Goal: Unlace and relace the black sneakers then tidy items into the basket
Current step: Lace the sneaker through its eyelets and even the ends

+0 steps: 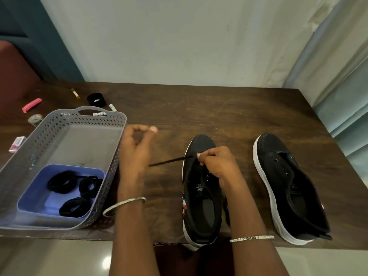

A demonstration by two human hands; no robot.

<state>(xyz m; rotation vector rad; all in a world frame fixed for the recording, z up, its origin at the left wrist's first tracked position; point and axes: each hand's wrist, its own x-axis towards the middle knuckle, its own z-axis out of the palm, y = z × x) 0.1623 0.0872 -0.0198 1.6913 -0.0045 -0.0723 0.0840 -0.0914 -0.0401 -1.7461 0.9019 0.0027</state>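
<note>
Two black sneakers with white soles stand side by side on the worktop point(229, 116), right of the grey basket point(59, 124). The right sneaker point(288, 186) shows bare eyelets. At the left sneaker point(201, 196), the right hand point(215, 162) has its grip clamped on a taut black lace point(171, 160). The left hand point(137, 150) is curled; whether its grip holds the lace cannot be told.

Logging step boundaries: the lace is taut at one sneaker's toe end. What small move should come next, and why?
Probably draw the lace further through the front eyelet of the left sneaker. The right hand pinches it there, it runs taut toward the raised left hand, and the eyelets below look empty.
</note>
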